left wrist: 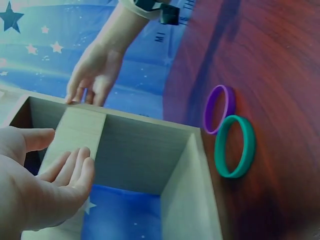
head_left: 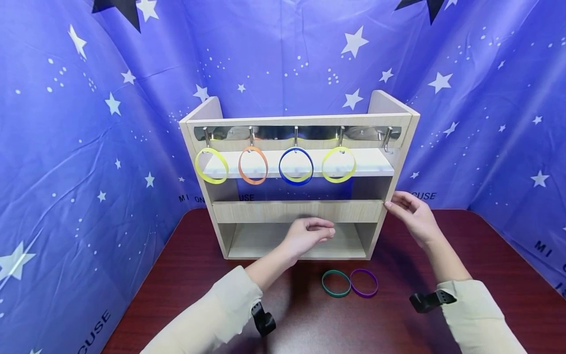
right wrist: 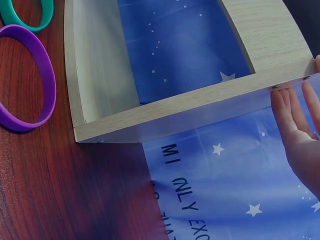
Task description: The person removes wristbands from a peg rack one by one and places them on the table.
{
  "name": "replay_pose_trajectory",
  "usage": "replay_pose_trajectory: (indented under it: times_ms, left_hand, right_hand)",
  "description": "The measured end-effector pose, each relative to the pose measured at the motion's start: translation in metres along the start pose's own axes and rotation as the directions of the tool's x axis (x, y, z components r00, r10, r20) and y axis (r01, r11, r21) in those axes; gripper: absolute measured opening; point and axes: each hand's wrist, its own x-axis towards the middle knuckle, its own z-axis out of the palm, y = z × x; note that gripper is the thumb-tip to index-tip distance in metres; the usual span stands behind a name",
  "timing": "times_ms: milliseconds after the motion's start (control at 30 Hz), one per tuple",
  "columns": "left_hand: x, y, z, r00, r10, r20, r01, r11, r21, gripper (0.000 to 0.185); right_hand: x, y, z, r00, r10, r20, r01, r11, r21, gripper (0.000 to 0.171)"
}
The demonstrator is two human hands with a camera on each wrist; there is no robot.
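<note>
My left hand (head_left: 308,236) hovers in front of the wooden rack's lower crossboard (head_left: 274,211); its thumb and fingers stand apart with nothing between them. At the rack's right side panel (right wrist: 200,107), my right hand (head_left: 411,214) touches the edge, fingers against the outer face. From the metal hooks hang a yellow wristband (head_left: 214,181), an orange wristband (head_left: 253,182), a blue wristband (head_left: 296,183) and another yellow wristband (head_left: 338,180). A yellow arc shows inside the blue one. On the table lie a green wristband (left wrist: 250,145) and a purple wristband (left wrist: 230,100), side by side.
The rightmost hook (head_left: 387,137) carries no band. A white shelf (head_left: 274,162) runs behind the hanging bands. The rack stands on a dark red wooden table (head_left: 177,295), with a blue star-printed curtain (head_left: 283,59) around it.
</note>
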Motion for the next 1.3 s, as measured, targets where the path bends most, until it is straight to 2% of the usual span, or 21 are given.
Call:
replay_pose_trajectory:
  times_ms: [267, 567, 967, 1133, 1300]
  left_hand:
    - [0.005, 0.024, -0.004, 0.996, 0.085, -0.042, -0.085, 0.996, -0.009, 0.03]
    - [0.012, 0.047, 0.0, 0.99, 0.13, -0.059, -0.137, 0.981, -0.139, 0.032]
    - [0.019, 0.055, 0.009, 0.988, 0.098, -0.116, -0.133, 0.926, -0.353, 0.033]
    - [0.019, 0.059, 0.013, 0.991, 0.06, -0.117, -0.103, 0.91, -0.402, 0.032]
    - [0.019, 0.062, 0.016, 0.99, 0.069, -0.125, -0.116, 0.899, -0.422, 0.031]
  right_hand:
    - [0.001, -0.001, 0.0, 1.0, 0.0, 0.006, 0.0, 1.0, -0.008, 0.028]
    - [0.002, -0.002, 0.0, 1.0, -0.005, 0.001, 0.005, 1.0, -0.006, 0.027]
    - [0.001, 0.001, -0.001, 1.0, 0.0, 0.005, 0.0, 1.0, -0.01, 0.028]
    - [0.001, 0.002, -0.001, 1.0, 0.001, 0.007, -0.001, 1.0, 0.005, 0.028]
    - [0.0, 0.001, -0.001, 1.0, 0.005, -0.004, -0.005, 1.0, 0.006, 0.029]
